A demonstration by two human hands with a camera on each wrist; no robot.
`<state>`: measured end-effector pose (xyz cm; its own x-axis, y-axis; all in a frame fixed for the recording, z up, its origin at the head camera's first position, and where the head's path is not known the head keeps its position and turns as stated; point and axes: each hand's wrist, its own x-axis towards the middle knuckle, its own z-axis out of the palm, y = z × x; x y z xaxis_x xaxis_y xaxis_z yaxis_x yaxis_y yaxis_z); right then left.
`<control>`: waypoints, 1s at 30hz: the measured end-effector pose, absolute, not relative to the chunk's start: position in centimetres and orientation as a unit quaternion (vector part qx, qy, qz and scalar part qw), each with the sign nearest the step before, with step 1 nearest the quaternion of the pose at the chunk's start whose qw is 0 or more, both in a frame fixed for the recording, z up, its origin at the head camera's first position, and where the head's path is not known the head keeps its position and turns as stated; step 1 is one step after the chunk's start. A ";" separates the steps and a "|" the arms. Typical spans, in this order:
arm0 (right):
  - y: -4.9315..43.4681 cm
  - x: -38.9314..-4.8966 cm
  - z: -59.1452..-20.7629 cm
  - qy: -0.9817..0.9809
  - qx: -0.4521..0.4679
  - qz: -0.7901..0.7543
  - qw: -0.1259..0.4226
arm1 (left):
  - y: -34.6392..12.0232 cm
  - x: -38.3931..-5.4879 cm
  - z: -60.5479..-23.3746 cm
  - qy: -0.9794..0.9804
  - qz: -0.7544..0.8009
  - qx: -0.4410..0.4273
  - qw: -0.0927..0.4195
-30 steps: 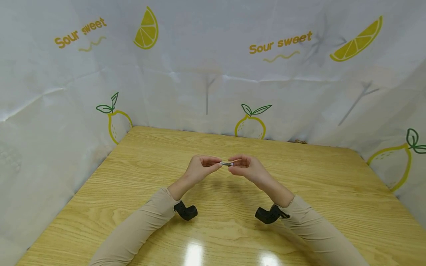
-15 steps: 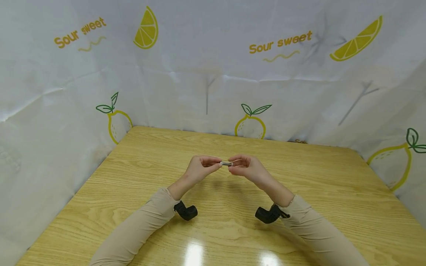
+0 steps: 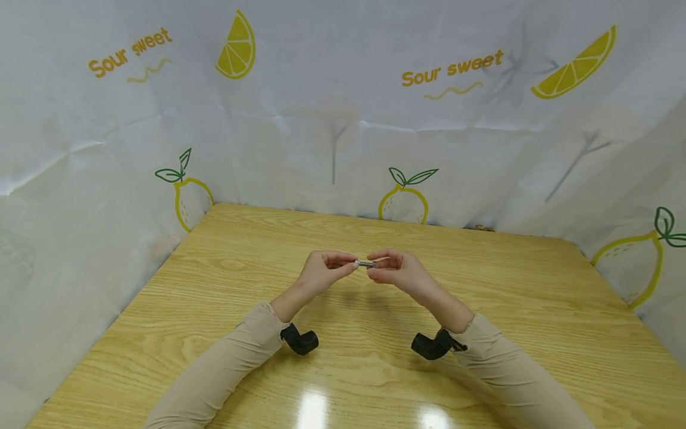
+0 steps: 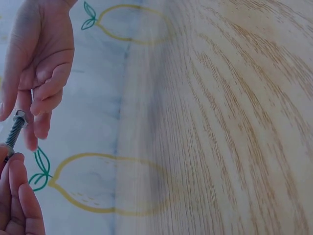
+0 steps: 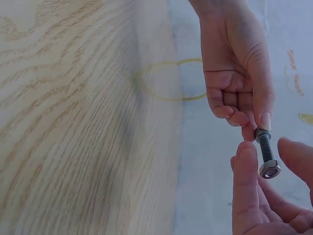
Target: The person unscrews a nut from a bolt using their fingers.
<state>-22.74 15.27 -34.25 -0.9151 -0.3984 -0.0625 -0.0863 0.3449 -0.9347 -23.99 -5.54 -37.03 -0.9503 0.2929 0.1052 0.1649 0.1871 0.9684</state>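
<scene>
A metal bolt (image 3: 365,264) lies roughly level in the air between both hands in the head view. My left hand (image 3: 320,272) pinches its head end between thumb and fingertips. On the other end sits a hex nut (image 5: 270,169), seen clearly in the right wrist view, with bare thread (image 5: 265,148) between it and the left fingertips. My right hand (image 3: 401,273) is around the nut, its thumb and fingers spread to either side. Gaps show between them and the nut (image 4: 19,115) in the left wrist view too. The bolt head is mostly hidden by the left fingertips.
Below the hands spreads a wood-grain table (image 3: 257,238). A pale curtain (image 3: 300,143) printed with lemons surrounds its back and sides. Black wrist mounts (image 3: 299,340) stick out from both sleeves (image 3: 230,363) above the tabletop.
Both hands keep nearly the same place, with the bolt still in the left fingers. Only the glint at the nut end and the right fingertips differ slightly.
</scene>
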 end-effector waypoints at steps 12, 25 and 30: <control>15.2 -22.8 -34.1 0.802 -0.151 -0.560 0.145 | -5.5 -24.0 -36.9 0.772 0.616 0.148 0.049; 15.3 -22.8 -34.3 0.797 -0.157 -0.564 0.145 | -5.6 -23.9 -37.0 0.773 0.611 0.163 0.041; 15.3 -22.7 -34.4 0.801 -0.152 -0.559 0.151 | -5.6 -23.9 -36.9 0.773 0.612 0.164 0.042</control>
